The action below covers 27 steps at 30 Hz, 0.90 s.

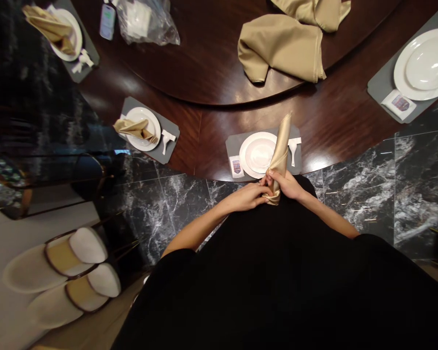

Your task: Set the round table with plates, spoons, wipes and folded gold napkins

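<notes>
A gold cloth napkin (282,141), rolled into a long narrow shape with a pointed top, stands tilted in front of my body. My left hand (253,195) pinches its lower end from the left. Round its lower middle, my right hand (286,184) is closed from the right. Just beyond, partly covered by the napkin, lies a white plate (251,153) on a grey placemat (233,143). To the plate's right is a white spoon (292,154) on a rest; to its left, a small printed packet (236,166).
Unrolled gold napkins (281,46) lie on the raised turntable (200,73). A clear plastic bag (149,22) and a small bottle (107,22) are there too. Place settings with folded napkins (136,129) stand left; another plate (425,63) is at right. Cream chairs (62,262) stand lower left.
</notes>
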Each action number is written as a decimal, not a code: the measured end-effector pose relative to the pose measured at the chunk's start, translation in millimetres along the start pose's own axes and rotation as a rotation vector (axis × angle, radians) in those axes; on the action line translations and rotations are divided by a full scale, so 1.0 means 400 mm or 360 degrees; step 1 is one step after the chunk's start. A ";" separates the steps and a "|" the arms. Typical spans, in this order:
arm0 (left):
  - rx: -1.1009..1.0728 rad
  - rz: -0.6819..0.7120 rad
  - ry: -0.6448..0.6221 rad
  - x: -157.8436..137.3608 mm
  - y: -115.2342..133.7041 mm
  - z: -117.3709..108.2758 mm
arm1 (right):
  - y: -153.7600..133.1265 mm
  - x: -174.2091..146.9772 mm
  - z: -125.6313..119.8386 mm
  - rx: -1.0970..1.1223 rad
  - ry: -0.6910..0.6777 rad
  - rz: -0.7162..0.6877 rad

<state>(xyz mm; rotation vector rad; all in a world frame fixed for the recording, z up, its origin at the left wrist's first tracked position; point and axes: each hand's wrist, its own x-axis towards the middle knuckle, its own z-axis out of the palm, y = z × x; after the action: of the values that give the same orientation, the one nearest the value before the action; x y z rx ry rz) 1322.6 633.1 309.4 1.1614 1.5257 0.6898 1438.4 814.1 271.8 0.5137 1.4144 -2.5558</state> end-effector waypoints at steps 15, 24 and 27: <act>0.0792 0.0425 0.0673 -0.034 -0.129 0.141 | 0.030 0.020 -0.019 0.0350 0.0204 0.0059; -0.0006 0.0158 0.0622 -0.012 -0.076 0.088 | 0.018 0.019 -0.012 0.0227 0.0130 0.0030; -0.0367 -0.0214 0.0498 0.007 -0.053 0.065 | 0.014 0.020 -0.007 0.0123 0.0103 0.0008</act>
<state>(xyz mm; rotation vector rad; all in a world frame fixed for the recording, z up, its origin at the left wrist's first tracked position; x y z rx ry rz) 1340.4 624.4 282.3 0.7966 1.7132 0.9614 1433.5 813.7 263.0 0.6169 1.3371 -2.6205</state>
